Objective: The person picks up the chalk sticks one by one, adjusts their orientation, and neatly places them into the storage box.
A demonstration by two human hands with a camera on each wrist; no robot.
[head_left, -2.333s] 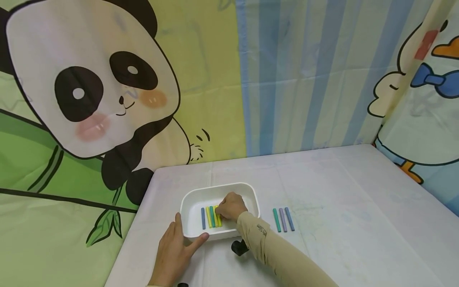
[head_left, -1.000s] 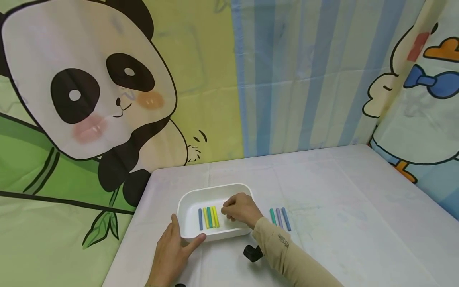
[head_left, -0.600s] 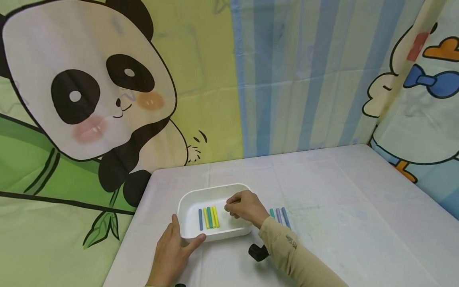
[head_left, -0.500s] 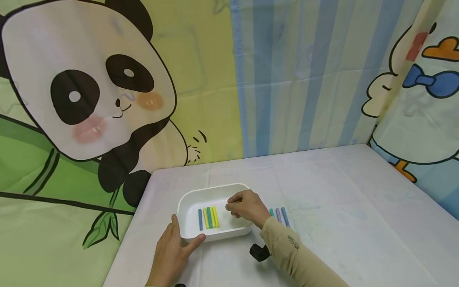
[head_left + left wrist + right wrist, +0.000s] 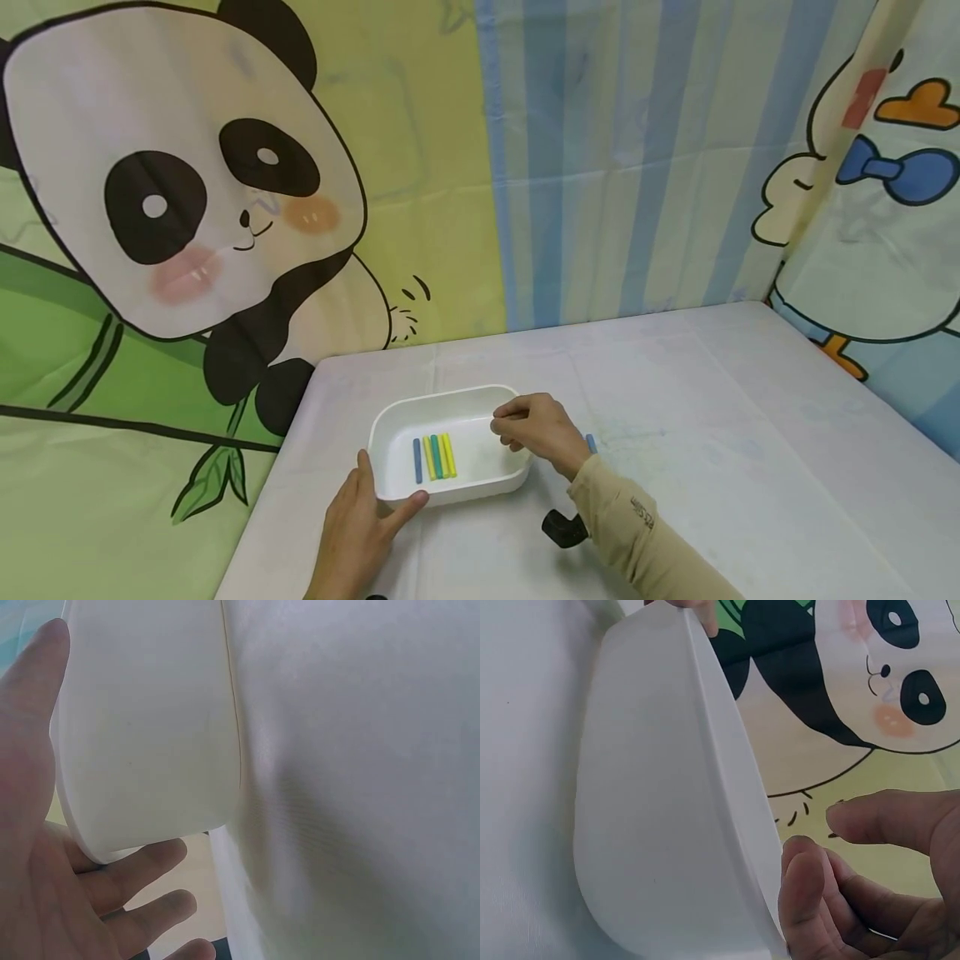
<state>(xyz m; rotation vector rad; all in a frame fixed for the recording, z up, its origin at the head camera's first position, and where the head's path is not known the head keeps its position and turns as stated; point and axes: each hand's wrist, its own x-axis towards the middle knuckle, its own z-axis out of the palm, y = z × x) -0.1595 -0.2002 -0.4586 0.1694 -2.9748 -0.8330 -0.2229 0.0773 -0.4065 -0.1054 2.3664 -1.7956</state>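
Observation:
A white plastic tray (image 5: 491,482) holds a row of chalk sticks in its left half: a blue chalk (image 5: 417,461), a green chalk (image 5: 437,456) and several yellow ones. My left hand (image 5: 352,523) holds the tray's near left corner, thumb along the front wall and fingers at the left end, as the left wrist view also shows. Above the tray's right end hovers my right hand (image 5: 542,429), holding nothing. In the right wrist view its thumb and loosely bent fingers (image 5: 802,881) are apart, beside the tray rim. Another blue chalk (image 5: 591,443) peeks out past the right wrist.
A white cloth covers the table (image 5: 690,400). Behind it hangs a curtain (image 5: 600,167) printed with a panda and stripes, with a duck print at the right. A black device (image 5: 564,528) is strapped under the right wrist.
My right hand has left the rightmost yellow chalk and moved right to the tray's right end. The arm now hides the green and purple chalks on the table. My left hand has stayed put.

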